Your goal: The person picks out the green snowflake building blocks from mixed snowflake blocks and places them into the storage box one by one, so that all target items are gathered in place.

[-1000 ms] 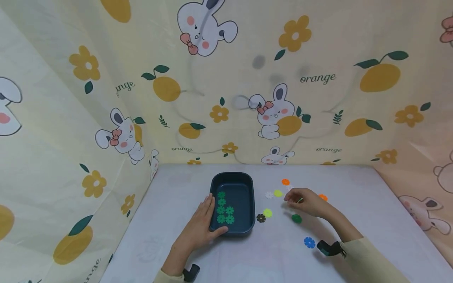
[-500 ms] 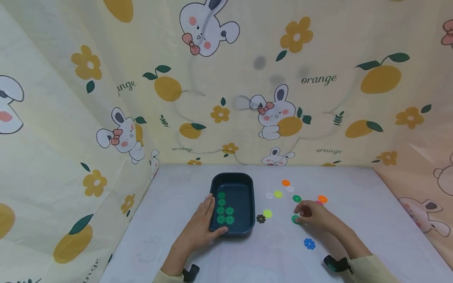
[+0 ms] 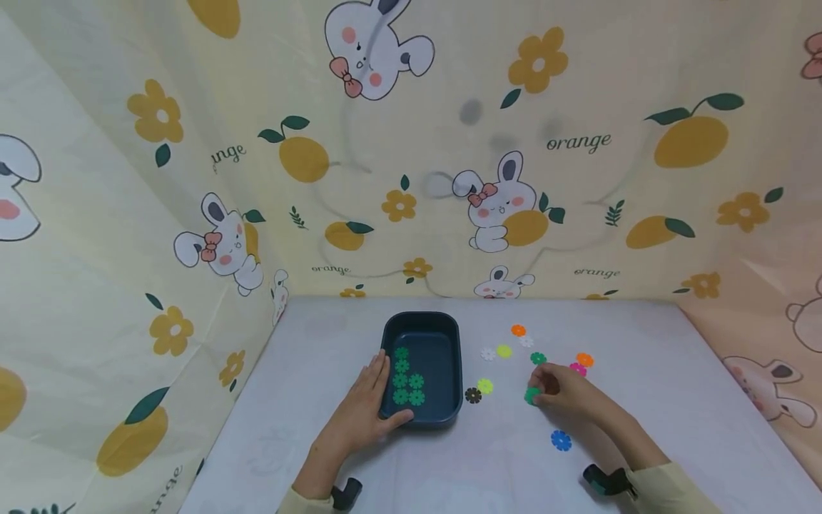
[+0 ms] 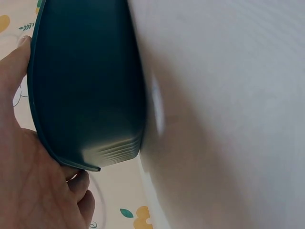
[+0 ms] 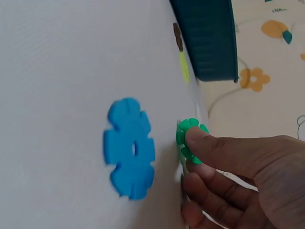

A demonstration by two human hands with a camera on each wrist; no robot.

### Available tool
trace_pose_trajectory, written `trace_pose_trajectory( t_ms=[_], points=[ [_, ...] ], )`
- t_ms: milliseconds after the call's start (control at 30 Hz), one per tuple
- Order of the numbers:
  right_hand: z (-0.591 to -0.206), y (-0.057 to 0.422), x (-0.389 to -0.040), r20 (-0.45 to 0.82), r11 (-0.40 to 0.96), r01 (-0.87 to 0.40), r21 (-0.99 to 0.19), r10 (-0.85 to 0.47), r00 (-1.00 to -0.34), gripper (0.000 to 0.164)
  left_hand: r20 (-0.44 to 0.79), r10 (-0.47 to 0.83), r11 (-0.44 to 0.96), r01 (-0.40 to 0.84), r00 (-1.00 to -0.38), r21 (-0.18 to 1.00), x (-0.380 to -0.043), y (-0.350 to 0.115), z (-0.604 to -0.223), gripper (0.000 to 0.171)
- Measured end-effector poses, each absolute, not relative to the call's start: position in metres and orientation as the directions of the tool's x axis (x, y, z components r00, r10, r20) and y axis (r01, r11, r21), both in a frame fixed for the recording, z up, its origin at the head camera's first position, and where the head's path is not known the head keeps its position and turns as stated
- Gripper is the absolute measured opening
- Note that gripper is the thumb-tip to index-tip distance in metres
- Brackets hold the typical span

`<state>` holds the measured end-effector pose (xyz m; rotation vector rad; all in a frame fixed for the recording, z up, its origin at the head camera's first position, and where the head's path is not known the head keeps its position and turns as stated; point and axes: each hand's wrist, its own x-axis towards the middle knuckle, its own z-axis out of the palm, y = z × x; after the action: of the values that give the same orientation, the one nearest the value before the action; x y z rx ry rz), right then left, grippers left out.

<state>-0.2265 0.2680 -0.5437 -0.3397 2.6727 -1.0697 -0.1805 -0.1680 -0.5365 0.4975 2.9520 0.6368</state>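
Observation:
My left hand [image 3: 362, 407] lies against the left side of a dark blue-green plastic tray [image 3: 459, 371], fingers straight and thumb at its near rim. The left wrist view shows the tray [image 4: 88, 81] from outside with that hand [image 4: 38, 176] at its edge. Several green snowflake discs [image 3: 401, 380] lie in the tray's left part. To the tray's right, my right hand [image 3: 565, 389] pinches another green snowflake disc [image 3: 531, 396] between thumb and fingers; the right wrist view shows this disc [image 5: 187, 138] standing on edge. One loose green disc [image 3: 538, 358] lies just beyond the hand.
A blue disc [image 3: 561, 440] lies nearer me. Black [image 3: 473, 395] and yellow [image 3: 485, 386] discs lie beside the tray. Farther back are white [image 3: 489, 354], yellow [image 3: 504, 351] and orange [image 3: 518, 330] discs; pink [image 3: 578, 369] and orange [image 3: 585, 360] ones lie behind the right hand.
My right hand has moved nearer me, from above the far green disc to the near one, and now pinches it, tipping it up. The left hand and tray have stayed put.

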Motion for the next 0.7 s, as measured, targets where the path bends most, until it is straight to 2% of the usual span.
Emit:
trace_pose_trajectory(
  t_ms=[133, 500, 700],
  points=[
    [-0.544, 0.260, -0.233, -0.096, 0.685, -0.165, -0.709, -0.326, -0.940, 0.023, -0.011, 0.332, 0.863, 0.298, -0.943, 0.408, -0.182, -0.168, -0.536, 0.115],
    [-0.531, 0.220, -0.255, 0.132, 0.513, -0.349, -0.785, -0.411, -0.902, 0.016, -0.004, 0.336, 0.862, 0.306, -0.942, 0.404, -0.183, -0.168, -0.539, 0.115],
    [-0.517, 0.188, -0.267, 0.180, 0.453, -0.404, -0.795, -0.459, -0.870, 0.013, -0.014, 0.331, 0.863, 0.296, -0.944, 0.410, -0.183, -0.169, -0.539, 0.116]
  ],
)
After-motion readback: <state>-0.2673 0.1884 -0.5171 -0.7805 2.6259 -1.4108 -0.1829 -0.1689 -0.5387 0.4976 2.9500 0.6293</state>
